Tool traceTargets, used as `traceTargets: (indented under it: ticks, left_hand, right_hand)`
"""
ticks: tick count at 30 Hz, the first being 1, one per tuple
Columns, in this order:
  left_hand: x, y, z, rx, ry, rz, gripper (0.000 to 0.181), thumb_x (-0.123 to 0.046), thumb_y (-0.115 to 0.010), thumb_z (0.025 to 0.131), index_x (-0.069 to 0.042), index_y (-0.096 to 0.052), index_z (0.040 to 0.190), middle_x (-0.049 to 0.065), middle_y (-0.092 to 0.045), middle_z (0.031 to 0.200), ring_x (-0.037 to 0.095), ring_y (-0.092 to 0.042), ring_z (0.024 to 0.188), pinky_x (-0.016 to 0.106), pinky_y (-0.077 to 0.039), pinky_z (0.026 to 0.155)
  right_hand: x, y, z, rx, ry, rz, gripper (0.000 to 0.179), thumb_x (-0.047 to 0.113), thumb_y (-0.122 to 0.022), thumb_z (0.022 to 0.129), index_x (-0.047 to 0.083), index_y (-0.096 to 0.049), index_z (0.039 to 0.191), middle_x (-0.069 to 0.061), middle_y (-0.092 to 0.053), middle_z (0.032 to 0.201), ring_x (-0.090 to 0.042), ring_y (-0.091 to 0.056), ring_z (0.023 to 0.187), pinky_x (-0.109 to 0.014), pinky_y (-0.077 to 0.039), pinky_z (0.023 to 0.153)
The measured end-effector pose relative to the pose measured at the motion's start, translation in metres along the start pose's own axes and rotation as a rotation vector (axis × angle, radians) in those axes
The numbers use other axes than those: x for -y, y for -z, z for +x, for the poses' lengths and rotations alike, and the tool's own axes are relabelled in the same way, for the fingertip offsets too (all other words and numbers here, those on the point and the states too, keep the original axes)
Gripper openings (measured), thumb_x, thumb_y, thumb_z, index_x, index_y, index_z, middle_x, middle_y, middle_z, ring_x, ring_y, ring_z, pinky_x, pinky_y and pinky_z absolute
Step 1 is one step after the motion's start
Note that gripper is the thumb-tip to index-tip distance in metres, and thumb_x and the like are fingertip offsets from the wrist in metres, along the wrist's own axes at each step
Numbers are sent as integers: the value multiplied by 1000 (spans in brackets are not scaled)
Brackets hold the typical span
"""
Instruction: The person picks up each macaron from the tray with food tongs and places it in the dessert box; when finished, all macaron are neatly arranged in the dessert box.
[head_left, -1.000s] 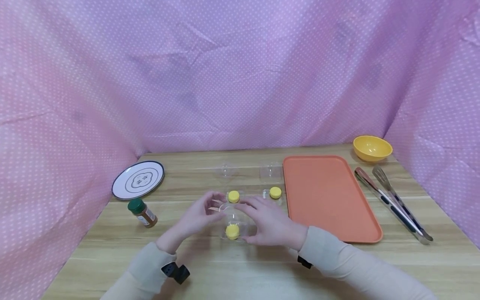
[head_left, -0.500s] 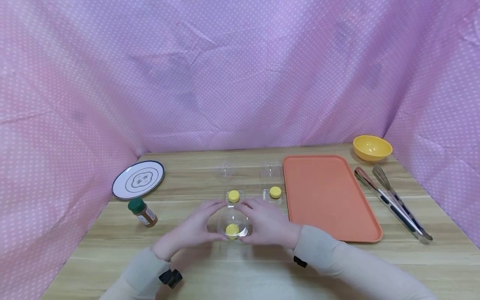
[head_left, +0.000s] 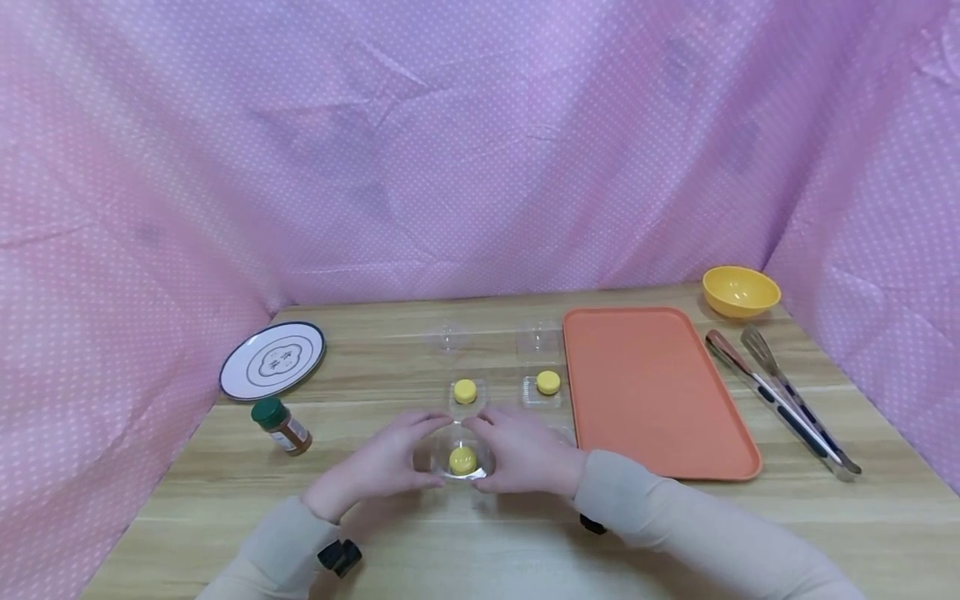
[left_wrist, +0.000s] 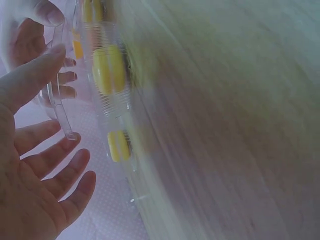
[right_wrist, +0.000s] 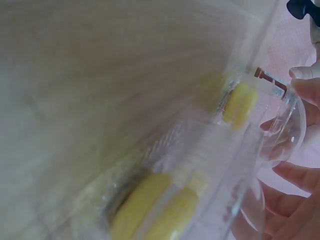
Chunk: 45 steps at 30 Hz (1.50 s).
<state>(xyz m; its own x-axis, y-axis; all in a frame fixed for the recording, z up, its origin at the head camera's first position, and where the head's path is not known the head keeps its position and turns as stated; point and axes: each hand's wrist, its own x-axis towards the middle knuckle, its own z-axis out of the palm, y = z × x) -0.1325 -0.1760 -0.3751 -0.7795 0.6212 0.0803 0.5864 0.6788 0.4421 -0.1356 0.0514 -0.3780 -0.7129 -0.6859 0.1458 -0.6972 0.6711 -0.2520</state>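
Between both hands, a clear plastic dome lid (right_wrist: 296, 131) is held over a yellow macaron (head_left: 462, 461) on a clear ribbed base (left_wrist: 116, 107). My left hand (head_left: 382, 458) holds the lid's left side, thumb at the near edge and fingertips at the far one; its other fingers spread loosely. On the opposite side my right hand (head_left: 525, 454) grips the lid the same way. Under the right forearm another macaron (right_wrist: 155, 212) sits in clear plastic, hidden in the head view. Two more macarons, a middle one (head_left: 465, 392) and a right one (head_left: 548, 382), rest on uncovered bases behind.
Two clear lids, one left (head_left: 448, 337) and one right (head_left: 537, 335), lie farther back. An orange tray (head_left: 660, 392) is to the right, then metal tongs (head_left: 783, 404) and a yellow bowl (head_left: 741, 292). At left are a plate (head_left: 273, 360) and a green-capped spice jar (head_left: 282, 426).
The dome lid has come down over the front macaron, tilted earlier and now more level. Both hands moved slightly nearer with it; the left fingers closed in on its side.
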Motion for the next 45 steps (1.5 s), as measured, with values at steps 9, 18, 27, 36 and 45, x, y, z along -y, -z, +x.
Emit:
traceTargets:
  ticks: [9, 18, 27, 36, 45]
  left_hand:
    - [4, -5, 0, 58, 32, -15, 76, -24, -83, 70, 1, -50, 133, 15, -52, 134, 31, -52, 122, 46, -44, 103]
    - [4, -8, 3, 83, 36, -15, 75, -25, -82, 71, 0, -49, 134, 16, -50, 136, 30, -50, 124, 45, -43, 103]
    - [-1, -7, 7, 106, 40, -18, 71, -24, -81, 73, -2, -51, 133, 12, -51, 134, 28, -51, 122, 43, -45, 102]
    - [0, -9, 12, 126, 55, -55, 69, -23, -81, 74, -1, -51, 132, 9, -51, 133, 26, -51, 122, 43, -44, 103]
    - [2, -10, 14, 137, 64, -57, 68, -21, -80, 75, 0, -51, 132, 10, -51, 131, 26, -52, 121, 42, -45, 102]
  right_hand:
    - [3, -8, 3, 58, -26, -32, 68, 46, -75, 74, 12, -54, 129, -4, -60, 118, -20, -56, 107, -36, -51, 90]
    - [3, -2, 2, 78, -40, -25, 67, 46, -75, 75, 12, -55, 129, -5, -60, 120, -22, -55, 111, -40, -48, 94]
    - [1, 0, -2, 95, -46, -17, 66, 43, -75, 75, 12, -54, 130, -5, -59, 120, -21, -54, 112, -39, -47, 96]
    - [0, 0, 0, 123, -65, -37, 64, 41, -76, 76, 12, -55, 129, -6, -60, 123, -24, -53, 115, -39, -45, 100]
    - [2, -2, 0, 139, -85, -43, 65, 40, -74, 78, 9, -53, 132, -7, -61, 122, -24, -54, 115, -37, -47, 99]
